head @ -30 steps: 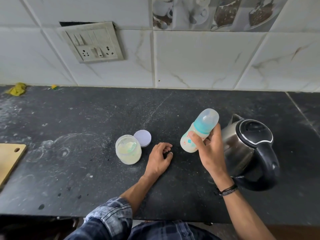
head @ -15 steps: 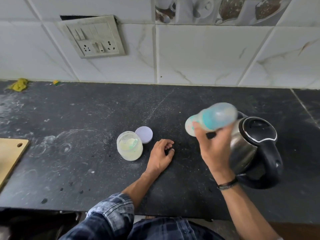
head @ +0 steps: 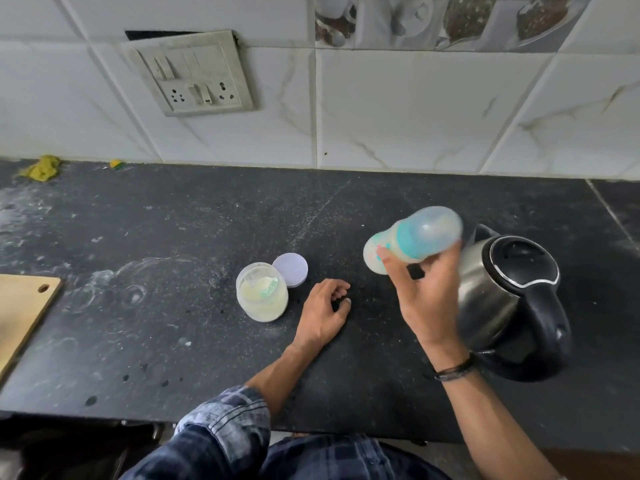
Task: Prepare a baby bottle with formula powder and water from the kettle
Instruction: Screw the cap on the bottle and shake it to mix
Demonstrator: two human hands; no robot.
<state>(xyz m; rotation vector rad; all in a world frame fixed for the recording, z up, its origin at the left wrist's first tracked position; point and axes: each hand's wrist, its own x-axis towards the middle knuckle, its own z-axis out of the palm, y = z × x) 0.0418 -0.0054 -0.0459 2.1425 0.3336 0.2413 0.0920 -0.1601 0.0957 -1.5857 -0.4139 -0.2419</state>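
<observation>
My right hand (head: 424, 289) grips a baby bottle (head: 412, 239) with a teal collar and clear cap. The bottle is raised above the dark counter (head: 173, 237), tipped nearly on its side and blurred by motion. Just right of it stands a steel kettle (head: 502, 299) with a black lid and handle. My left hand (head: 323, 311) rests on the counter with loosely curled fingers, holding nothing. Left of that hand is an open jar of pale formula powder (head: 262, 296) with a green scoop inside, and its white lid (head: 290, 270) lies behind it.
A wooden cutting board (head: 20, 313) lies at the left edge of the counter. A switch and socket plate (head: 194, 74) hangs on the tiled wall. A yellow cloth scrap (head: 41, 168) lies at the far back left. White powder smears mark the counter's left half.
My right hand has lifted the bottle and swung it from tilted upright to nearly sideways, toward the kettle. My left hand has stayed put.
</observation>
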